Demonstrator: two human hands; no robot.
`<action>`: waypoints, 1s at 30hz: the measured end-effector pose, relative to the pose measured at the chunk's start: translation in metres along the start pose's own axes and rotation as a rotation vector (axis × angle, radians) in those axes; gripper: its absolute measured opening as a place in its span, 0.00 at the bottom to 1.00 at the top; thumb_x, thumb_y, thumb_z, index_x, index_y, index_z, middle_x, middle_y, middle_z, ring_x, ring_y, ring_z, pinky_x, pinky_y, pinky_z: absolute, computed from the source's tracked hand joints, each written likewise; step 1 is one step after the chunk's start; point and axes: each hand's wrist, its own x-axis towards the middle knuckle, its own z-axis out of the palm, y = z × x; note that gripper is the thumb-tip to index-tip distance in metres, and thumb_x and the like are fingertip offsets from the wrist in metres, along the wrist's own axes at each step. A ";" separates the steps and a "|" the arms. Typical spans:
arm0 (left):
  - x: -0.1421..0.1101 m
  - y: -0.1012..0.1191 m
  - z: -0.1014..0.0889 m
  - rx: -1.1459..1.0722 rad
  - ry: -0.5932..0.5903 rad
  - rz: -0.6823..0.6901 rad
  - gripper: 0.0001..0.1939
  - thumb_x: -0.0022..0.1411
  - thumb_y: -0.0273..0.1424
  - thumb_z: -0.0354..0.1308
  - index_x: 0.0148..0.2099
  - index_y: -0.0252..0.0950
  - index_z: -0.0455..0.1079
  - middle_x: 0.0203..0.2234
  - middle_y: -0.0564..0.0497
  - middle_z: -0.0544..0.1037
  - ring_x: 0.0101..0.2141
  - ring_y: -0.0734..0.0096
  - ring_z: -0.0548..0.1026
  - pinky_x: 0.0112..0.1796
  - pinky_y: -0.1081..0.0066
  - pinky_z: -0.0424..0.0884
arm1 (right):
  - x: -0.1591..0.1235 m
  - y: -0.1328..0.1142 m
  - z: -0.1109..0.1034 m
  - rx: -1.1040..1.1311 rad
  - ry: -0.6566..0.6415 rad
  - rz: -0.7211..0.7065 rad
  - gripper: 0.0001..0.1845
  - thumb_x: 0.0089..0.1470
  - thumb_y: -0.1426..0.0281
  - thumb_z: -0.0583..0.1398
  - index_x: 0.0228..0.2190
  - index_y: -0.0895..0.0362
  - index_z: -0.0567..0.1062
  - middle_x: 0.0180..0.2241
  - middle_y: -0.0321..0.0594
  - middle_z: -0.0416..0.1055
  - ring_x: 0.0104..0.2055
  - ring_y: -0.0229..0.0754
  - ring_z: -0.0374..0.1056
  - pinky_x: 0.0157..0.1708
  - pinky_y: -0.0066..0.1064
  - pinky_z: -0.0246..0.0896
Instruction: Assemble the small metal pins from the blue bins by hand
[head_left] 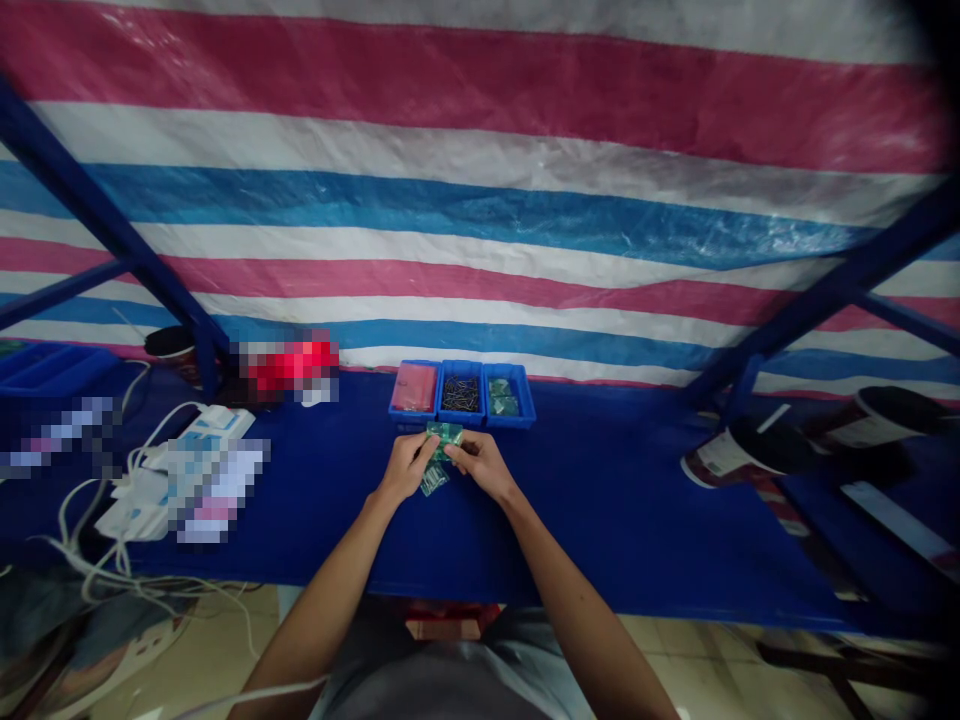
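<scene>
Both of my hands hold a small green plastic packet (445,432) above the blue table (600,500). My left hand (409,464) pinches its left side with the fingers closed. My right hand (484,462) grips its right side between thumb and fingers. Just under the hands, another small green packet (433,480) lies on the table, with pale strips showing on it. Behind the hands stand three blue bins side by side. Flat pink-red sheets or bags (415,387) fill the left bin, dark screw-like pieces (460,393) the middle one, and green packets (502,395) the right one.
A white power strip (176,470) with tangled white cables (82,560) lies at the left. Paper tubs (739,452) stand at the right. Dark blue frame bars (817,290) slope down on both sides, before a striped plastic sheet (480,230).
</scene>
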 end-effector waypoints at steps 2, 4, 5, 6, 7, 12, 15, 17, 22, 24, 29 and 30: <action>0.000 0.000 0.000 -0.005 0.027 -0.009 0.24 0.71 0.40 0.49 0.25 0.31 0.65 0.19 0.55 0.63 0.22 0.77 0.61 0.27 0.74 0.56 | -0.001 -0.001 0.001 0.017 -0.023 0.000 0.21 0.56 0.52 0.64 0.30 0.60 0.74 0.22 0.33 0.65 0.20 0.33 0.57 0.22 0.26 0.51; 0.001 0.001 -0.001 -0.007 0.047 -0.021 0.23 0.71 0.40 0.50 0.26 0.31 0.66 0.19 0.55 0.63 0.22 0.77 0.61 0.27 0.74 0.56 | 0.000 0.000 0.002 -0.003 -0.026 0.006 0.21 0.58 0.53 0.62 0.28 0.59 0.72 0.21 0.32 0.64 0.20 0.33 0.57 0.22 0.26 0.51; 0.001 0.001 -0.001 -0.006 0.054 -0.027 0.23 0.71 0.40 0.50 0.26 0.31 0.66 0.19 0.55 0.63 0.22 0.77 0.60 0.27 0.74 0.55 | 0.000 0.000 0.002 -0.025 -0.017 0.010 0.22 0.58 0.53 0.62 0.26 0.59 0.71 0.19 0.32 0.63 0.20 0.33 0.57 0.22 0.26 0.51; 0.001 0.001 -0.001 -0.004 0.058 -0.031 0.23 0.70 0.40 0.50 0.25 0.31 0.66 0.18 0.56 0.63 0.22 0.77 0.60 0.26 0.74 0.55 | 0.000 0.001 0.001 -0.048 -0.006 0.013 0.23 0.58 0.52 0.61 0.24 0.59 0.70 0.18 0.32 0.62 0.20 0.33 0.56 0.22 0.26 0.50; 0.001 0.001 -0.001 -0.001 0.060 -0.032 0.23 0.70 0.40 0.51 0.25 0.32 0.65 0.18 0.56 0.62 0.22 0.77 0.59 0.26 0.74 0.55 | 0.001 0.002 0.001 -0.068 0.006 0.016 0.25 0.58 0.51 0.61 0.22 0.58 0.68 0.17 0.32 0.61 0.19 0.33 0.56 0.21 0.26 0.49; 0.001 -0.002 0.001 0.034 0.072 -0.028 0.28 0.68 0.43 0.53 0.19 0.34 0.57 0.16 0.57 0.55 0.20 0.78 0.55 0.24 0.74 0.52 | 0.002 0.004 -0.002 -0.113 0.033 0.002 0.27 0.55 0.49 0.62 0.19 0.57 0.65 0.17 0.31 0.59 0.19 0.32 0.52 0.21 0.25 0.45; 0.001 -0.003 0.002 0.053 0.088 -0.028 0.29 0.68 0.44 0.53 0.18 0.34 0.55 0.15 0.57 0.53 0.20 0.78 0.54 0.24 0.73 0.51 | 0.002 0.004 -0.003 -0.110 0.048 -0.015 0.27 0.55 0.50 0.62 0.19 0.57 0.65 0.17 0.31 0.58 0.20 0.32 0.51 0.21 0.26 0.45; 0.002 -0.003 0.002 0.054 0.091 -0.027 0.29 0.68 0.44 0.53 0.18 0.34 0.55 0.15 0.57 0.53 0.19 0.79 0.54 0.24 0.73 0.51 | 0.002 0.005 -0.002 -0.096 0.048 -0.018 0.27 0.55 0.50 0.62 0.19 0.57 0.65 0.17 0.31 0.58 0.20 0.32 0.51 0.21 0.26 0.45; 0.001 -0.002 0.003 0.042 0.099 -0.021 0.29 0.67 0.42 0.55 0.17 0.34 0.55 0.15 0.58 0.52 0.19 0.79 0.52 0.23 0.73 0.50 | 0.002 0.003 -0.001 -0.043 0.010 -0.018 0.26 0.55 0.51 0.62 0.21 0.58 0.67 0.18 0.31 0.60 0.19 0.32 0.53 0.21 0.26 0.47; 0.001 -0.002 0.003 0.037 0.109 -0.029 0.29 0.67 0.42 0.56 0.17 0.34 0.55 0.15 0.58 0.52 0.19 0.80 0.53 0.24 0.74 0.50 | 0.002 0.002 0.000 -0.024 0.003 -0.014 0.25 0.56 0.50 0.62 0.22 0.58 0.68 0.19 0.32 0.62 0.20 0.33 0.55 0.21 0.26 0.48; 0.001 -0.003 0.001 -0.004 0.119 -0.076 0.27 0.68 0.41 0.54 0.19 0.33 0.61 0.14 0.57 0.60 0.18 0.79 0.59 0.24 0.75 0.55 | 0.000 0.000 0.000 0.002 -0.028 0.007 0.23 0.56 0.51 0.63 0.25 0.58 0.70 0.21 0.33 0.64 0.21 0.33 0.56 0.23 0.27 0.51; 0.001 -0.003 0.001 -0.014 0.118 -0.084 0.26 0.68 0.41 0.53 0.20 0.33 0.63 0.14 0.57 0.62 0.19 0.78 0.60 0.24 0.75 0.55 | -0.001 0.000 0.001 0.010 -0.039 0.007 0.22 0.55 0.52 0.64 0.26 0.58 0.70 0.21 0.33 0.64 0.21 0.33 0.56 0.23 0.27 0.51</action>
